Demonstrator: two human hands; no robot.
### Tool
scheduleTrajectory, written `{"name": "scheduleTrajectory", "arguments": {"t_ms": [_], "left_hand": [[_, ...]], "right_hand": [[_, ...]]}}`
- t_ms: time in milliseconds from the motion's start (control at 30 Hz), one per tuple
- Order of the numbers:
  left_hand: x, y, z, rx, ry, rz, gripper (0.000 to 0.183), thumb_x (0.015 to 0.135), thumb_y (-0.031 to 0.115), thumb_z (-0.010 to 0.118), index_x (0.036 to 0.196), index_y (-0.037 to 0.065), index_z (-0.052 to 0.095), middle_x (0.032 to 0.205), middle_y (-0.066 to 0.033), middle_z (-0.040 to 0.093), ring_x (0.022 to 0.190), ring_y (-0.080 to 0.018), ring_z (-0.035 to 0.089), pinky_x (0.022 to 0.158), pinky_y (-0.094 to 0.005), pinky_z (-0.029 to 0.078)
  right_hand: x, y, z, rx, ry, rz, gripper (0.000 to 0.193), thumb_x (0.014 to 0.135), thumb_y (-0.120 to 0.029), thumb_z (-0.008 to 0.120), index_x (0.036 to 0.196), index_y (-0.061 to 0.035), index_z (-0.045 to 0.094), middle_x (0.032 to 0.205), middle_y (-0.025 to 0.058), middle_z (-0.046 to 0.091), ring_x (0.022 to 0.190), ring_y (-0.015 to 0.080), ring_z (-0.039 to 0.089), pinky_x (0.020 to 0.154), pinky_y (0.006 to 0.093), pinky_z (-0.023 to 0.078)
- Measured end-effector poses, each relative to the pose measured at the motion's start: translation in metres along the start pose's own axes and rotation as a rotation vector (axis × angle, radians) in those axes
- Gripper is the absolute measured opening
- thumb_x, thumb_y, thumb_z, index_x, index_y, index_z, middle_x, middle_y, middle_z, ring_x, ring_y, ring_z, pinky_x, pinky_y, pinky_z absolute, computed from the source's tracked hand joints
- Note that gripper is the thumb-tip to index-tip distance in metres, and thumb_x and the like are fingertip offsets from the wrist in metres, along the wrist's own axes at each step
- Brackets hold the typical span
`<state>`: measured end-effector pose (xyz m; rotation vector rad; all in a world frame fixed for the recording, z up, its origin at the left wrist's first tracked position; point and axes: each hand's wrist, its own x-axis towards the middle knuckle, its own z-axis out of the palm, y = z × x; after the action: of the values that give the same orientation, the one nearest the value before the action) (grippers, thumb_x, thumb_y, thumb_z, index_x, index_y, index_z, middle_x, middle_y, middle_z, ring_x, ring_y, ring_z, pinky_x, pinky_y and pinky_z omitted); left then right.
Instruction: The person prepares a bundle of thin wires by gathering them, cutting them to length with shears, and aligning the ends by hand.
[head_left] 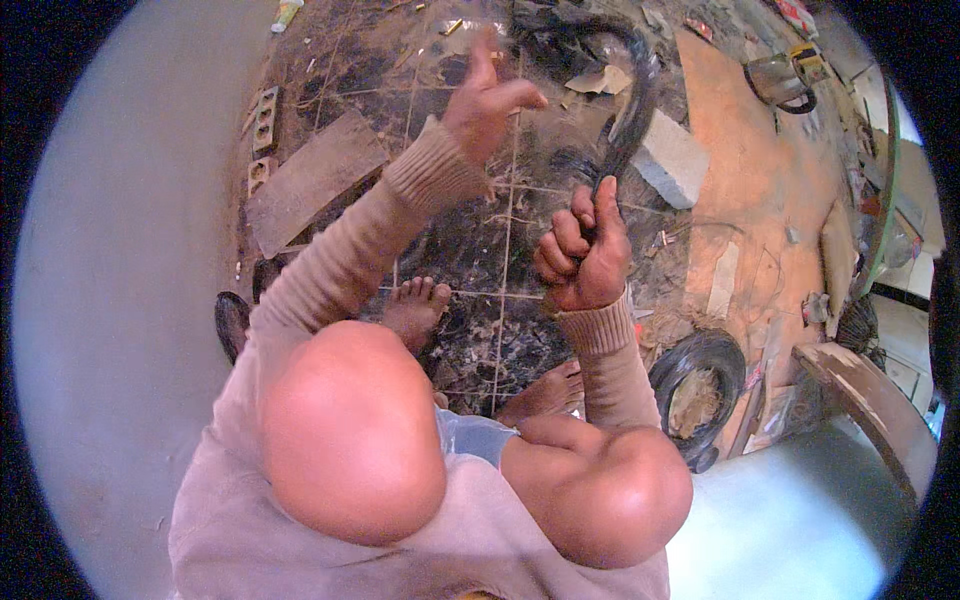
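My right hand (585, 255) is clenched in a fist around a bundle of black wire (632, 105). The bundle rises from the fist and curves over in a loop toward the top of the view. My left hand (490, 100) is raised higher and to the left, one finger pointing up and another pointing right toward the loop. Whether a thin strand runs between its fingers is too fine to see. Both forearms wear ribbed beige sleeves. My knees and bare feet (420, 310) are below the hands.
A coil of black wire (700, 385) lies on the floor by my right knee. A grey block (672, 155), a wooden plank (310, 175), an orange board (760, 170), a power tool (780, 80) and a wooden bench (870, 400) surround the littered tile floor.
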<state>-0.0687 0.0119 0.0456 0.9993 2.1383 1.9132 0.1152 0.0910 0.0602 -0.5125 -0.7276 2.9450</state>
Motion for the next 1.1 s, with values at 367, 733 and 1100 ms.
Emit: {"name": "scheduleTrajectory", "arguments": {"t_ms": [367, 733, 1100], "left_hand": [[-0.051, 0.036, 0.03, -0.816, -0.442, -0.582, 0.034, 0.084, 0.029, 0.075, 0.067, 0.007, 0.055, 0.057, 0.0029, 0.048, 0.046, -0.0073, 0.043, 0.044, -0.0243, 0.034], [-0.127, -0.042, 0.046, -0.264, -0.196, -0.533, 0.036, 0.098, 0.022, 0.056, 0.065, 0.007, 0.055, 0.056, -0.0006, 0.052, 0.047, -0.01, 0.044, 0.045, -0.0269, 0.034], [-0.088, -0.029, 0.027, -0.706, 0.094, -0.889, 0.058, 0.096, 0.048, 0.053, 0.051, 0.015, 0.035, 0.045, 0.0008, 0.03, 0.039, -0.0135, 0.029, 0.043, -0.0313, 0.026]], "right_hand": [[0.027, 0.069, -0.101, -1.248, 0.047, -0.665, 0.011, 0.086, -0.004, 0.062, 0.095, -0.0008, 0.066, 0.086, 0.0054, 0.068, 0.081, 0.0132, 0.063, 0.071, 0.0272, 0.05], [0.057, 0.138, -0.169, -1.346, 0.112, -0.532, 0.011, 0.079, -0.016, 0.068, 0.089, -0.0104, 0.068, 0.077, 0.016, 0.067, 0.07, 0.0367, 0.066, 0.063, 0.042, 0.052], [0.038, 0.113, -0.144, -1.502, 0.071, -0.491, 0.034, 0.073, -0.028, 0.079, 0.089, -0.0025, 0.064, 0.089, 0.0158, 0.066, 0.084, 0.031, 0.066, 0.071, 0.0362, 0.051]]}}
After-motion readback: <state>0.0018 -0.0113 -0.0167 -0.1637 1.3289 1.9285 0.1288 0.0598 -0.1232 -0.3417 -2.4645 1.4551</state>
